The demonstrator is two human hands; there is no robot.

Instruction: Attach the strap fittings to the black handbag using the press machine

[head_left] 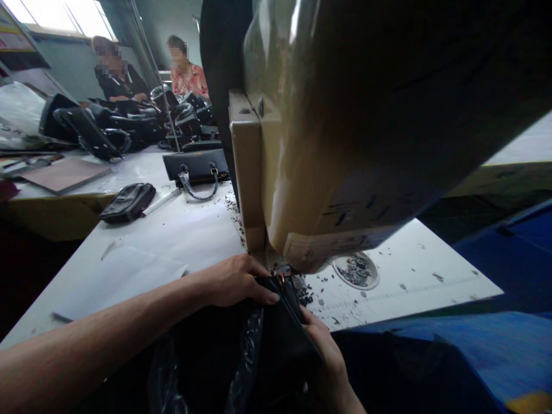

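A black handbag (280, 339) with plastic-wrapped handles lies at the front, its zipped end tucked under the head of a beige sewing machine (276, 172). My left hand (235, 282) grips the bag's upper edge from the left, thumb on top beside a gold zip pull (282, 280). On the right side, my right hand (323, 339) holds the bag's side; some of its fingers are hidden behind the bag. The machine hides the exact spot where the bag meets it.
A white worktable (185, 230) carries dark scraps, a round dish of bits (356, 270), a black pouch (128, 202) and another black handbag (196, 164). Behind, two people sit by a heap of black bags (125, 123). Blue bins (466, 356) stand at the right.
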